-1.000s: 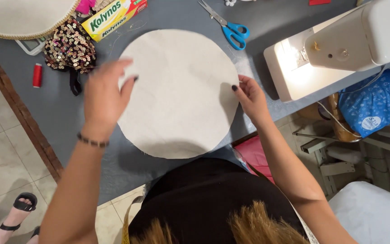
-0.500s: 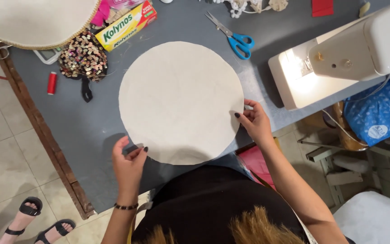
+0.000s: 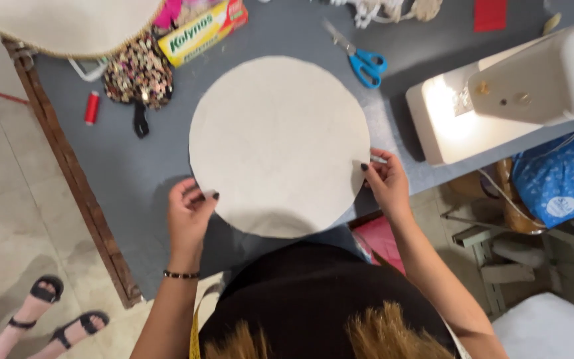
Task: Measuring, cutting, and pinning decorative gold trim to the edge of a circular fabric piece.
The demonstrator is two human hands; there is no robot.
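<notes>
A large cream fabric circle (image 3: 279, 143) lies flat on the grey table (image 3: 134, 176). My left hand (image 3: 189, 214) pinches the circle's lower left edge, fingers closed on the cloth. My right hand (image 3: 384, 183) pinches the circle's right edge, thumb and fingers together on it. Both hands sit at the near side of the table, in front of my dark-clothed body.
Blue-handled scissors (image 3: 361, 58) lie beyond the circle. A white sewing machine (image 3: 513, 100) with its lamp on stands at the right. A sequinned pouch (image 3: 137, 72), a yellow box (image 3: 197, 32), a red thread spool (image 3: 92, 108) and a big round cream piece (image 3: 61, 23) are at the far left. Another person's sandalled feet (image 3: 48, 319) are on the floor.
My left hand has come down from the top of the circle to its lower left edge and gripped it. My right hand stayed at the right edge, now pinching it.
</notes>
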